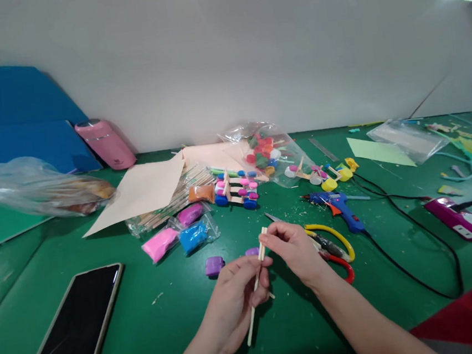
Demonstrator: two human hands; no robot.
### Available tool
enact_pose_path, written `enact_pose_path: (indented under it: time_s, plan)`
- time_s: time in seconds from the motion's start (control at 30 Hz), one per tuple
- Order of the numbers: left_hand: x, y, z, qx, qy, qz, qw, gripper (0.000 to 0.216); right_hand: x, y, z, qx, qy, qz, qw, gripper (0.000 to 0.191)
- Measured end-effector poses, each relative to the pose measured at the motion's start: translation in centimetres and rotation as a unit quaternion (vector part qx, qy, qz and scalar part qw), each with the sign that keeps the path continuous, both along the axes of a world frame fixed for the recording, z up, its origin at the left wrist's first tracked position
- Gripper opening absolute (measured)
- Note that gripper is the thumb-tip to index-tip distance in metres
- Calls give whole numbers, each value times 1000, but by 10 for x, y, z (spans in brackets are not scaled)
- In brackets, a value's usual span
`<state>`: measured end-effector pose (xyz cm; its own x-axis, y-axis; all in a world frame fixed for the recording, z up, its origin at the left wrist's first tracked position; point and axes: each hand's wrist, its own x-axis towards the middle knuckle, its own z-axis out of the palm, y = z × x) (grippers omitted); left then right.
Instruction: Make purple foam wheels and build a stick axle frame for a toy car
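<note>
My left hand [235,299] is closed around a thin wooden stick [252,314] that runs from below the palm up towards the fingers. My right hand [295,249] pinches the upper end of the sticks [262,242], where a second short stick lies against the first. Both hands hover just above the green table [150,330]. A purple clay lump [214,266] lies just left of my left hand. Red and yellow handled scissors [335,251] lie just right of my right hand.
A black phone [73,332] lies at the front left. Clay packets [179,238], a stick-and-cap model [237,191], beige paper [145,188], a bag of caps [269,151], a blue glue gun [339,206] with black cord, a pink bottle [105,145] and a purple device [461,219] are spread behind.
</note>
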<state>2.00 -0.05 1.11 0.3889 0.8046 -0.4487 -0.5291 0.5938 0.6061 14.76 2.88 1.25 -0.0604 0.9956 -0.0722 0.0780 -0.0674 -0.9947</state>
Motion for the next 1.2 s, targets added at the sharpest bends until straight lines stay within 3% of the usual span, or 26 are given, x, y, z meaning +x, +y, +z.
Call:
enact_pose_path:
  time_s: [1.2]
  plan:
    - [1, -1, 0, 26, 44, 0, 999, 16, 1, 0, 0, 11, -28, -6, 1000, 23]
